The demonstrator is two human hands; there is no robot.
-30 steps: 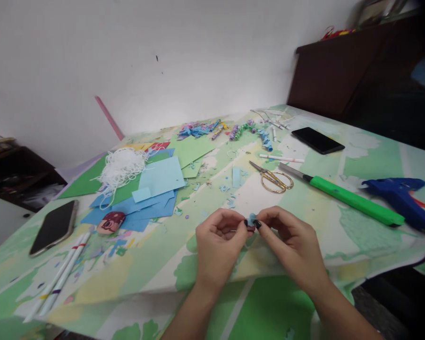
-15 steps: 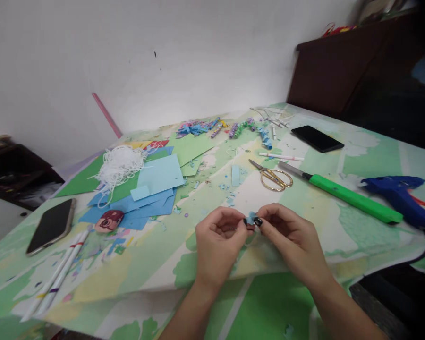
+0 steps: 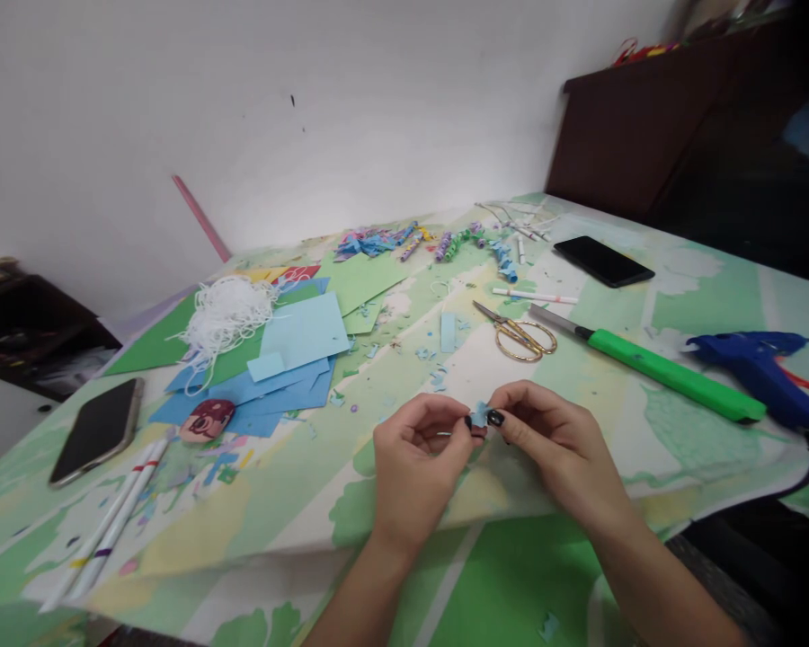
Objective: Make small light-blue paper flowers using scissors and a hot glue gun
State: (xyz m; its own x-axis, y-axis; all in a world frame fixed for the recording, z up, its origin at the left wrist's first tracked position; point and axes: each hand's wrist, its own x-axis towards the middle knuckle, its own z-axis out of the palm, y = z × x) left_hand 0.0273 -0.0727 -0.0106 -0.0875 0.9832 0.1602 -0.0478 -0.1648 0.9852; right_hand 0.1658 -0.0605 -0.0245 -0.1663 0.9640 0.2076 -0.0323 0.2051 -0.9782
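Between my fingertips is a small light-blue piece of paper [image 3: 480,412], held just above the front part of the table. My left hand [image 3: 423,467] pinches it from the left, thumb against forefinger. From the right, my right hand [image 3: 558,445] grips its other side with thumb and forefinger. Something dark red shows below the paper by my left fingertips; I cannot make out what it is. Beyond my hands lie a light-blue paper strip [image 3: 448,332], blue paper scraps [image 3: 438,376] and gold-handled scissors [image 3: 520,337].
On the right are a green utility knife [image 3: 674,376], a blue glue gun [image 3: 759,373] and a black phone [image 3: 603,261]. To the left lie coloured paper sheets [image 3: 303,328], white string [image 3: 226,314], another phone [image 3: 98,431] and markers [image 3: 118,517]. Fringed paper coils [image 3: 462,241] lie at the back.
My right hand has shifted slightly, and a little more of the light-blue paper shows between my fingertips. My left hand stays nearly where it was.
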